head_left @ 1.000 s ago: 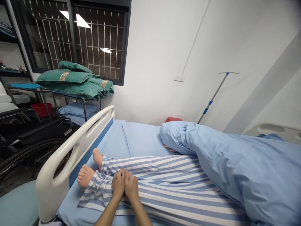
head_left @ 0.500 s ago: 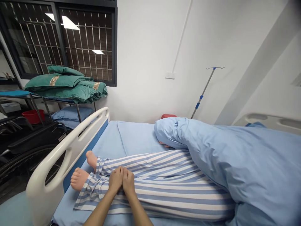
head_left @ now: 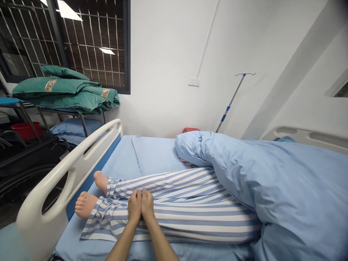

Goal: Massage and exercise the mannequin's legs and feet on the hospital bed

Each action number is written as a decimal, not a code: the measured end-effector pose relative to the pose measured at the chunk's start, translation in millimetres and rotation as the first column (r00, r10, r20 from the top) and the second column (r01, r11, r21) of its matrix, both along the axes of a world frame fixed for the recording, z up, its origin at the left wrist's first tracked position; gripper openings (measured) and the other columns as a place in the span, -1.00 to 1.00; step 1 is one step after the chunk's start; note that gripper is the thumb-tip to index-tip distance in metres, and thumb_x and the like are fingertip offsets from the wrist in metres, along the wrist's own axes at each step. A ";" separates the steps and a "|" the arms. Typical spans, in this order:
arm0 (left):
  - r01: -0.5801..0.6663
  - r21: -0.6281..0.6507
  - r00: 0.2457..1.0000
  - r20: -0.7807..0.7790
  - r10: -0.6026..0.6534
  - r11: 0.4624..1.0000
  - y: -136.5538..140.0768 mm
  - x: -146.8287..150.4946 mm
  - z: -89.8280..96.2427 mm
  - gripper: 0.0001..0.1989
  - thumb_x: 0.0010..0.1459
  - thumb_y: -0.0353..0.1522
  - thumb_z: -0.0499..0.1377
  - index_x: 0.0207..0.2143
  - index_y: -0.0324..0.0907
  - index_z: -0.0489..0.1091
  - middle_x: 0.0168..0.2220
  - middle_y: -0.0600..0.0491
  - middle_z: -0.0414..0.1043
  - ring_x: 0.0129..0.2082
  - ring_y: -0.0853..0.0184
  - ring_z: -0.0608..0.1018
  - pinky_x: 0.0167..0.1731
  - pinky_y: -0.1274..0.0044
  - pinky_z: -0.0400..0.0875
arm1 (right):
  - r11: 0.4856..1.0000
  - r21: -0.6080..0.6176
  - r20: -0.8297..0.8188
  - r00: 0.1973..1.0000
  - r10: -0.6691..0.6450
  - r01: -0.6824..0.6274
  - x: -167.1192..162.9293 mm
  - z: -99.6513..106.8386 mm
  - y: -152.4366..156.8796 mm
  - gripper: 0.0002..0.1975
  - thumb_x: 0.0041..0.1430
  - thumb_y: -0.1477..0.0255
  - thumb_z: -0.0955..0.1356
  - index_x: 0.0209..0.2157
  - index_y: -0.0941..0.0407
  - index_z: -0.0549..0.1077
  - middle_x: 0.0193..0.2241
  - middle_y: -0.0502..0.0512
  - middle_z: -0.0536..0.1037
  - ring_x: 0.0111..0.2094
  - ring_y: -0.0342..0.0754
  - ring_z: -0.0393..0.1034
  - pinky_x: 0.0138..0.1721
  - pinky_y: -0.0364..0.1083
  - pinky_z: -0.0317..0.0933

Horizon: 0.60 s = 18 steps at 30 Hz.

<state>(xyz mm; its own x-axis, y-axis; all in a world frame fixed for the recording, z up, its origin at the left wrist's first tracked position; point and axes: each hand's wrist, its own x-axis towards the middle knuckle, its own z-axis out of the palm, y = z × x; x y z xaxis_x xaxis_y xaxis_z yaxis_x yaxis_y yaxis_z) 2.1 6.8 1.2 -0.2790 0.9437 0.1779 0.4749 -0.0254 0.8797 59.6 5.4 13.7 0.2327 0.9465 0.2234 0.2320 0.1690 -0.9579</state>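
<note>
My left hand (head_left: 135, 206) and my right hand (head_left: 147, 205) press side by side on the near leg of blue-and-white striped trousers (head_left: 201, 217), around the shin. Both hands are closed, knuckles up and touching each other. Their fingertips curl down out of sight, so what lies in them is hidden. The trousers are on a figure lying on the bed, with the near bare foot (head_left: 86, 205) and the far bare foot (head_left: 101, 182) sticking out at the left. A light blue quilt (head_left: 244, 163) is folded back over the upper part of the figure.
A white footboard (head_left: 65, 166) rises at the bed's left end, beside a wheelchair (head_left: 29, 156). Green folded bedding (head_left: 67, 92) lies on a rack under the barred window. An IV pole (head_left: 231, 101) stands behind the bed, near a red object (head_left: 190, 129).
The view has shifted, so the bed and room sit slightly further left and higher. My hands stay on the shin, now with their fingers pointing more straight ahead.
</note>
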 end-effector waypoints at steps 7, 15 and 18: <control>0.024 0.012 0.998 -0.061 -0.023 1.000 0.2 0.2 -2.3 -0.68 0.15 -0.20 -0.17 -0.55 -0.13 0.19 -0.57 0.09 0.33 -0.50 0.35 0.39 -0.45 0.55 0.16 | 0.999 -0.034 0.222 0.975 0.012 -0.004 7.8 7.4 -2.5 -0.46 0.22 0.21 0.05 -0.65 0.15 0.40 -0.63 0.15 0.49 -0.58 -0.09 0.32 -0.54 -0.17 0.03; 0.078 -0.055 0.974 -0.208 -0.088 0.995 -2.9 2.0 -0.3 -0.71 0.18 -0.29 -0.16 -0.52 -0.15 0.21 -0.51 0.06 0.37 -0.45 0.35 0.40 -0.39 0.55 0.15 | 0.995 -0.012 0.523 0.847 0.093 -0.101 29.7 27.8 -13.5 -0.47 0.25 0.26 0.03 -0.53 0.15 0.47 -0.52 0.19 0.54 -0.51 -0.08 0.36 -0.50 -0.16 -0.02; 0.083 -0.059 0.948 -0.303 -0.097 0.995 -3.4 3.9 0.1 -0.70 0.20 -0.30 -0.16 -0.52 -0.15 0.23 -0.48 0.05 0.38 -0.43 0.35 0.41 -0.38 0.55 0.14 | 0.997 0.003 0.436 0.897 0.069 -0.077 31.3 16.2 -13.3 -0.48 0.25 0.26 0.04 -0.55 0.14 0.46 -0.56 0.14 0.53 -0.53 -0.10 0.34 -0.51 -0.17 -0.03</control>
<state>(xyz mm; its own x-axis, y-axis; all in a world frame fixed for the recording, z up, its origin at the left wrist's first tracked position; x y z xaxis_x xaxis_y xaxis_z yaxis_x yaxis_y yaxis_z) 6.0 3.4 1.2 -0.1315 0.9712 0.1985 0.7184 -0.0446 0.6942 90.9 -7.9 29.9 0.0385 0.9516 0.3049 0.6112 0.2189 -0.7606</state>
